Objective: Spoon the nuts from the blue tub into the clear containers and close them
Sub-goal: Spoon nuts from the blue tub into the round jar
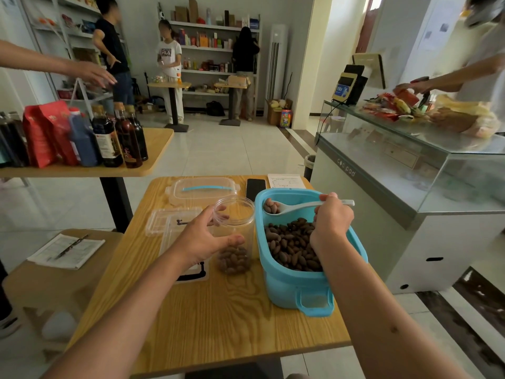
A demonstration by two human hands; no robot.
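Two bare forearms reach forward from the bottom of the view, the left arm entering from the lower left and the right arm from the lower right. The left hand (pixel 203 237) is turned with its back toward the camera, thumb low and pointing right, fingers curved around the far side of a clear jar (pixel 234 233), gripping it at mid-height. The right hand (pixel 332 218) is raised a little higher, its wrist bent, its back facing the camera. Its fingers curl around the handle of a white spoon (pixel 300 207), with the thumb on top; the handle's end sticks out to the right past the knuckles. The two hands are apart, not touching.
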